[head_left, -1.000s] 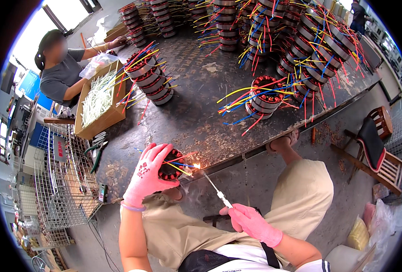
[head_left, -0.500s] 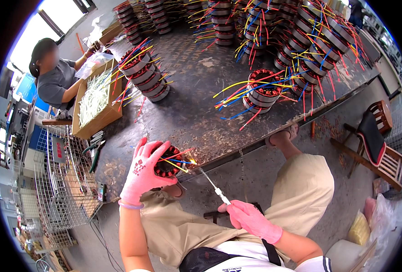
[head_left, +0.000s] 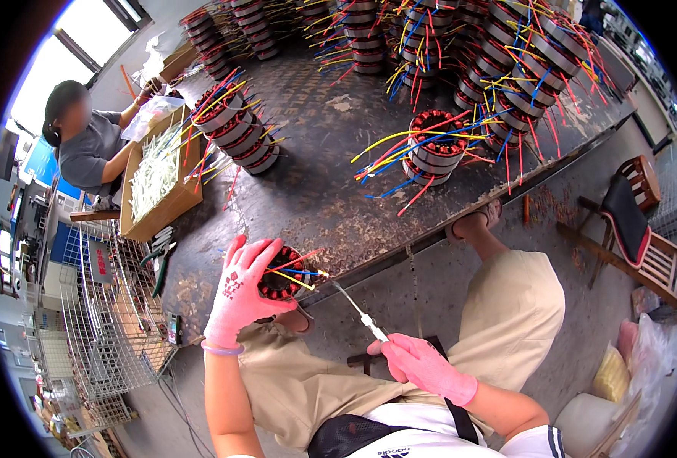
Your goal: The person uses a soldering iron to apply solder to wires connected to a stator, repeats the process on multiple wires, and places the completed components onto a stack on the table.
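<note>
My left hand (head_left: 239, 294), in a pink glove, is wrapped around a motor stator (head_left: 272, 287) at the table's near edge. The stator has a dark ring with red windings, and its coloured lead wires (head_left: 298, 273) point right. A small bright spot shows at the tip of the blue wire. My right hand (head_left: 428, 368), also gloved in pink, grips a slim white-handled tool (head_left: 368, 324) with a thin metal rod, like a soldering iron. The rod's end lies just below and right of the wire tips; contact cannot be made out.
On the dark worktable (head_left: 308, 198), stator stacks (head_left: 240, 133) stand at the left and back. A shorter stack (head_left: 434, 149) stands at the right. A carton of white tubes (head_left: 155, 179) and pliers (head_left: 160, 263) lie left. Another person (head_left: 94, 145) sits beyond; a wooden chair (head_left: 630, 229) stands right.
The orange glow at the wire tips has shrunk to a small pale spot. Both hands keep nearly the same place and grip; the whole view has shifted slightly.
</note>
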Available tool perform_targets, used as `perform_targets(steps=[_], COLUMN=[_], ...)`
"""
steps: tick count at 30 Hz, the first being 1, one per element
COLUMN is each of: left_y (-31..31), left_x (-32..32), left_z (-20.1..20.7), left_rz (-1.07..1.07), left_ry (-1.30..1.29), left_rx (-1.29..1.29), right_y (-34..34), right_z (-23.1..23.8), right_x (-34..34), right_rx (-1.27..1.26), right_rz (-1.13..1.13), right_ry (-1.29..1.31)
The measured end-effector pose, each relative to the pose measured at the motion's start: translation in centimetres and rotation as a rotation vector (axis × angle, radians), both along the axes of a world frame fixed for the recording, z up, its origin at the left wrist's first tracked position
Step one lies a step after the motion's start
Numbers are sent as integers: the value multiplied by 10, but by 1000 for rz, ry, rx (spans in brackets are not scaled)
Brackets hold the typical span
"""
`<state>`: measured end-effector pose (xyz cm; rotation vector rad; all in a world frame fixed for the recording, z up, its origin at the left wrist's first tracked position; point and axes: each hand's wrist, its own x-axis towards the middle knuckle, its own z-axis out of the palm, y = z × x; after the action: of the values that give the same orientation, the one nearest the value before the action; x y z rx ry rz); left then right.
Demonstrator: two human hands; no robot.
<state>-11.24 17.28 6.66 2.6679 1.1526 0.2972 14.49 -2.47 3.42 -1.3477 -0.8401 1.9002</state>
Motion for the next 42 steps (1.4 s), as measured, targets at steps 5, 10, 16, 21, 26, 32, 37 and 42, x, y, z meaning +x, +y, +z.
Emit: perform_targets(steps=[5, 10, 16, 21, 26, 32, 37, 42], left_y=[2, 2, 1, 2, 1, 1, 2, 0], left_x=[-2, 1, 1, -1, 1, 1, 1, 2], left_z=[0, 2, 1, 0, 0, 0, 0, 3], left_rz=[1, 5, 13, -4, 3, -11, -13, -5], left_ry=[6, 8, 0, 4, 3, 7, 8, -2], left_rx=[-13, -30, -23, -23, -16, -20, -22, -9], right_y=[-1, 3, 1, 0, 1, 0, 0, 0], right_z=[-1, 8, 7, 7, 9, 2, 3, 5], right_x=[1, 1, 0, 0, 0, 0, 0, -1], right_rx=[-67, -62, -59, -63, -55, -69, -43, -53], right_rz=[-2, 21, -5, -12, -8, -10, -7, -30], right_ry=[28, -6, 28, 34, 18, 31, 22, 62])
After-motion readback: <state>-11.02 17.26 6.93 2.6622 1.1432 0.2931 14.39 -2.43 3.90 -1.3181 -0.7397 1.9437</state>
